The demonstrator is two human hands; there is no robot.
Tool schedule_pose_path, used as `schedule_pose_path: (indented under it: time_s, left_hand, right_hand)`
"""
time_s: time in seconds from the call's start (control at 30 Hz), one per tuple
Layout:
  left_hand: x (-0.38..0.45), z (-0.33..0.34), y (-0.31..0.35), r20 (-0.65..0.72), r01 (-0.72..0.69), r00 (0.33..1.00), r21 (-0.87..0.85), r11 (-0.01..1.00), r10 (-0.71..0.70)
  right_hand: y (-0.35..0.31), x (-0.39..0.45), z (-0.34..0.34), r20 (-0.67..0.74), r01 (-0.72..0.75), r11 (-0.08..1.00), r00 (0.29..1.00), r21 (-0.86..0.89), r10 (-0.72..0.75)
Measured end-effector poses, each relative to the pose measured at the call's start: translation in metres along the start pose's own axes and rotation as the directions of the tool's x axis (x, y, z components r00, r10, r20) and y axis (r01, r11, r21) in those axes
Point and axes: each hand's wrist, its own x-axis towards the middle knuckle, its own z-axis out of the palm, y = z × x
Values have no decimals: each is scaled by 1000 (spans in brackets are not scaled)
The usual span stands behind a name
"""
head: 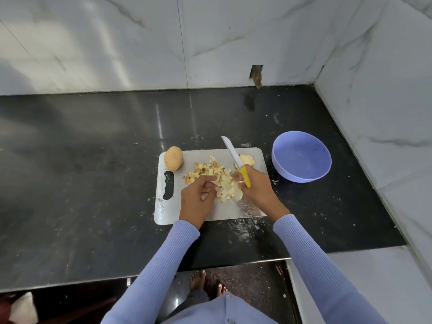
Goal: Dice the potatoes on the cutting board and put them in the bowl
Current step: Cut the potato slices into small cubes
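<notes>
Right hand (253, 185) curled round the yellow handle of a knife (236, 160), blade pointing up and away over the far part of the cutting board (163, 213), tip reaching just past the board's far edge. Left hand (198, 195) resting on the board with fingers bent inward, touching the left side of the heap of diced potato (217, 176); whether any cubes are pinched between those fingers cannot be told. Heap lying mid-board between the two hands, pale yellow cubes with some browner bits toward the left. Whole unpeeled potato (173, 158) sitting at the board's far left corner, partly overhanging the edge, just above the handle slot. A few potato slices (247, 159) stacked at the far right corner, just right of the blade. Blue bowl (301, 156) standing on the black tabletop (81, 171) just beside the board's right edge, holding no dice that can be seen. Wide stretch of bare tabletop to the left of the board and behind it up to the marble wall (117, 43); on the right, the side wall close behind the bowl. Starchy specks scattered round the board's near edge. Near edge of the tabletop running just below the forearms in lilac ribbed sleeves (163, 265), bare feet (203, 284) visible on the floor beneath.
</notes>
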Motion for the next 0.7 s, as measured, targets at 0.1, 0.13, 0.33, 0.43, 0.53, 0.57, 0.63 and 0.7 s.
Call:
schedule_pose_path:
  time_s: [0.1,0.13,0.33,0.43,0.53,0.57,0.63,0.7]
  left_hand:
    - [4,0,-1,9,-33,999,40,999,33]
    - [5,0,-1,13,-36,999,37,999,36]
    - [9,3,-4,24,-34,999,69,997,33]
    - [11,1,-2,19,-81,997,115,990,79]
    - [13,-1,-1,21,-179,984,176,968,178]
    - [13,-2,-1,25,-208,978,188,960,207]
    - [16,-4,-5,36,-255,967,222,941,254]
    - [19,-5,-9,57,-278,960,272,921,273]
  right_hand:
    - [0,-1,-9,-45,0,999,999,34,2]
    - [4,-4,-13,-93,-22,999,995,40,26]
    - [20,-31,-24,5,-245,965,969,96,246]
    - [9,-27,-6,18,-253,964,967,86,252]
    - [-1,-16,9,-52,-238,968,969,79,243]
    - [-4,-12,12,-70,-235,968,968,84,241]
    - [-5,-6,16,-93,-215,971,970,106,225]
    - [-5,-5,16,-102,-178,979,977,99,188]
